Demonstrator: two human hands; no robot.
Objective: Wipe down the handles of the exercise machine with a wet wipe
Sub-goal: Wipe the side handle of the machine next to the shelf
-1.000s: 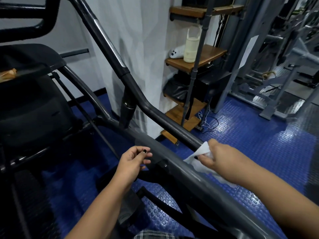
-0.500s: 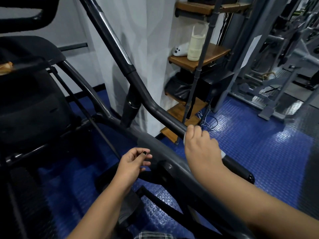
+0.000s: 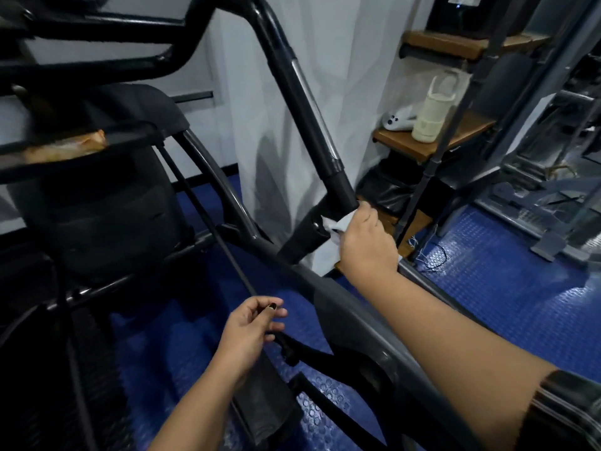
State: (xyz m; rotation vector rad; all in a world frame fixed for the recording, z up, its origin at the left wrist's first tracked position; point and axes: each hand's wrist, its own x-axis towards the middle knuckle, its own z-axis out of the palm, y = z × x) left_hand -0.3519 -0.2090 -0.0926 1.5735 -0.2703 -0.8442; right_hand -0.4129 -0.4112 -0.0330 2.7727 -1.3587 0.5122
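Note:
A long black handle bar (image 3: 305,102) of the exercise machine slopes from the top centre down to the right. My right hand (image 3: 366,242) grips it just below its black sleeve, with a white wet wipe (image 3: 338,224) wrapped between palm and bar. Only a crumpled edge of the wipe shows. My left hand (image 3: 252,330) hovers lower, over the machine's grey frame (image 3: 325,297), fingers loosely curled and holding nothing. A dark ring sits on one finger.
The machine's black seat and frame (image 3: 97,206) fill the left. A white curtain (image 3: 325,76) hangs behind the bar. Wooden shelves (image 3: 432,141) at right carry a white controller and a cream bottle. Blue studded floor (image 3: 507,288) and other machines lie to the right.
My right hand has slid the wipe up the handle bar, from its lower end to just under the black sleeve. The left hand stays nearly still.

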